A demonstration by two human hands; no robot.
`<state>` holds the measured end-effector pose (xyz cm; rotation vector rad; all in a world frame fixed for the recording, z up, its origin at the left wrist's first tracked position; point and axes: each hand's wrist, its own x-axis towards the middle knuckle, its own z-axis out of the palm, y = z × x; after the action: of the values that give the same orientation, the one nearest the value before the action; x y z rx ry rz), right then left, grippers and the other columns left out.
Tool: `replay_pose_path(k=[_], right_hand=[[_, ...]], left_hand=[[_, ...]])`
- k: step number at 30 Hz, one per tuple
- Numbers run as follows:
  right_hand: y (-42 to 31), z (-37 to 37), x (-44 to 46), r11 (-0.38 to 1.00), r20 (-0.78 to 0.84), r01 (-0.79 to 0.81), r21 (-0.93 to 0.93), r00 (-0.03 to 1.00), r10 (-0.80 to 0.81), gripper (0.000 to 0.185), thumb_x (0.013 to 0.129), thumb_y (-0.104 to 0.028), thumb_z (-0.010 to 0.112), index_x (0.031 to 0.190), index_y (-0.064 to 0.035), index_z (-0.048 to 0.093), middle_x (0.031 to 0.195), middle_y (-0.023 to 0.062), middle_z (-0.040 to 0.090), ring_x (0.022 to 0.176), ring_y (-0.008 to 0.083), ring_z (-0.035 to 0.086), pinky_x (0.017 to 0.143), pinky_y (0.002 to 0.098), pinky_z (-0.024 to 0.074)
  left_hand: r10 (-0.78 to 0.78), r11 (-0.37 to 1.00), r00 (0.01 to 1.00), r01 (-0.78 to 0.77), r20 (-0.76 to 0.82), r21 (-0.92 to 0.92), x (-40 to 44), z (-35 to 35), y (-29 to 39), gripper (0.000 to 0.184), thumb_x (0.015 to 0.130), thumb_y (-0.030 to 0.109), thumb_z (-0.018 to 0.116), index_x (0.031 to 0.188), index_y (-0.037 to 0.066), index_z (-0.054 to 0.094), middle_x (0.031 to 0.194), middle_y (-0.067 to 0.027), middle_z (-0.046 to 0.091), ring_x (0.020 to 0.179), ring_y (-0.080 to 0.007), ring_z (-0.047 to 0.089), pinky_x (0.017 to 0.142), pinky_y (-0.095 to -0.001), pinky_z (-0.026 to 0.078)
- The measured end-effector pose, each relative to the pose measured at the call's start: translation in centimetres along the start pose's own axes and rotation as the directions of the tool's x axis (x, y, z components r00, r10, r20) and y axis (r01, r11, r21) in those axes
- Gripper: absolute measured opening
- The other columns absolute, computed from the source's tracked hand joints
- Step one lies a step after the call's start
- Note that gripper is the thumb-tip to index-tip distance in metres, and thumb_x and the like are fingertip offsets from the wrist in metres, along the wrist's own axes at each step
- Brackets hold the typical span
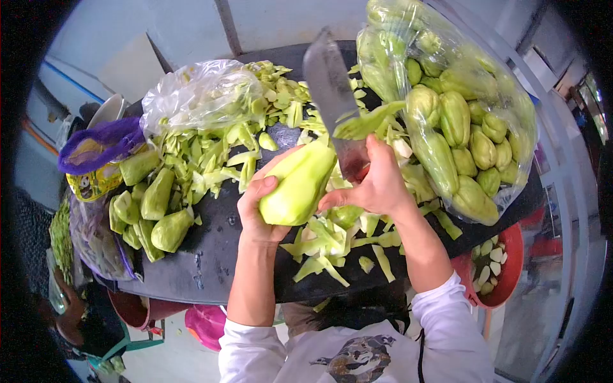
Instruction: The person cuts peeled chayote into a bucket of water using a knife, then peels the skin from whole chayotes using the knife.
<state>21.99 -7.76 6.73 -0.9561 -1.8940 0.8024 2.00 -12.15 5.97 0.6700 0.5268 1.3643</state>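
Over dark table (214, 255) | left hand (254, 207): chayote (297, 188) | right hand (382, 185): knife (327, 80)

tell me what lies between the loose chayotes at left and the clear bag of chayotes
In the head view, scattered peelings, with the left hand holding a chayote and the right hand a knife.

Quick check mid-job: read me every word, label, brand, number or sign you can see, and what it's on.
No text can be read here.
Yellow bag: colourful print; any lettering is too small and blurred to read.
Shirt: a dark picture on the front, no words I can make out.
Knife: no legible mark on the blade.
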Motion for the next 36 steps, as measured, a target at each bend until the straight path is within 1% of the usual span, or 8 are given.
replay_pose_path(k=[4,6,13,21,24,31,33,36], right_hand=[[0.1,-0.1,0.0,0.994,-0.038,0.099,0.039,0.995,-0.097,0.084,0.045,-0.042,0.099,0.098,0.0042,0.053,0.089,0.004,0.062,0.075,0.0091,0.058,0.065,0.0253,0.0502],[-1.2,-0.7,-0.3,0.993,0.041,-0.075,-0.096,0.996,0.079,0.087,0.043,-0.042,0.099,0.1,0.0058,0.055,0.09,0.0055,0.065,0.08,0.01,0.061,0.07,0.0259,0.0514],[-0.9,-0.3,-0.2,1.0,0.037,-0.018,0.004,0.999,0.018,0.089,0.041,-0.043,0.099,0.099,0.0082,0.055,0.086,0.0053,0.066,0.079,0.0107,0.062,0.072,0.0257,0.0517],[-0.9,-0.1,0.0,0.989,-0.019,0.147,0.0,0.989,-0.147,0.084,0.046,-0.053,0.094,0.097,0.0035,0.059,0.077,0.0027,0.065,0.066,0.0064,0.058,0.058,0.0239,0.0471],[-0.7,0.2,-0.1,0.999,-0.009,0.027,0.019,1.0,-0.026,0.086,0.047,-0.065,0.089,0.091,0.0018,0.058,0.059,0.0029,0.058,0.053,0.0118,0.055,0.052,0.0294,0.0464],[-1.3,0.7,-0.4,0.993,0.058,-0.02,-0.113,0.998,0.027,0.086,0.05,-0.066,0.087,0.092,0.0035,0.059,0.057,0.0042,0.056,0.05,0.0135,0.056,0.051,0.0312,0.047],[-2.0,0.7,-0.2,0.984,-0.006,0.138,-0.111,0.99,-0.139,0.085,0.053,-0.066,0.086,0.092,0.0039,0.059,0.054,0.0049,0.056,0.049,0.0153,0.057,0.051,0.032,0.0486],[-1.6,0.8,-0.3,0.979,0.016,0.121,-0.162,0.993,-0.12,0.087,0.053,-0.067,0.085,0.094,0.0045,0.059,0.054,0.0051,0.057,0.048,0.017,0.058,0.051,0.0329,0.0502]], left_hand=[[-0.022,0.999,0.999,0.021,0.049,0.038,-0.1,-0.2,0.0,0.081,0.07,0.034,0.064,0.134,-0.012,0.044,0.127,-0.0273,0.057,0.11,-0.0335,0.062,0.097,-0.0372,0.049],[-0.03,0.998,0.997,0.026,0.064,0.055,-0.1,-0.2,0.1,0.082,0.069,0.034,0.064,0.133,-0.013,0.045,0.126,-0.0278,0.057,0.109,-0.0337,0.062,0.096,-0.037,0.05],[-0.04,0.997,0.994,0.033,0.101,0.072,-0.1,-0.4,0.4,0.084,0.066,0.033,0.064,0.132,-0.016,0.045,0.124,-0.0292,0.058,0.106,-0.034,0.064,0.094,-0.0366,0.051],[-0.041,0.999,0.993,0.037,0.107,0.039,-0.3,-0.3,0.4,0.083,0.067,0.032,0.064,0.131,-0.016,0.045,0.124,-0.0296,0.058,0.106,-0.0337,0.064,0.094,-0.0368,0.051],[-0.024,0.999,0.993,0.02,0.118,0.04,-0.4,-0.2,0.6,0.082,0.067,0.032,0.064,0.131,-0.016,0.045,0.124,-0.0295,0.058,0.106,-0.0339,0.064,0.094,-0.0369,0.051],[0.016,0.999,0.998,-0.019,0.062,0.039,-0.8,0.1,1.0,0.08,0.069,0.031,0.063,0.131,-0.016,0.046,0.123,-0.0289,0.058,0.107,-0.0339,0.063,0.096,-0.0377,0.05],[0.045,0.997,0.998,-0.047,0.038,0.062,-0.8,0.4,0.9,0.079,0.069,0.031,0.063,0.13,-0.016,0.046,0.123,-0.0287,0.058,0.107,-0.0337,0.063,0.096,-0.038,0.049],[0.069,0.996,0.997,-0.071,0.042,0.062,-0.8,0.4,0.9,0.078,0.07,0.031,0.062,0.13,-0.016,0.047,0.122,-0.0283,0.059,0.106,-0.0333,0.064,0.095,-0.038,0.05]])
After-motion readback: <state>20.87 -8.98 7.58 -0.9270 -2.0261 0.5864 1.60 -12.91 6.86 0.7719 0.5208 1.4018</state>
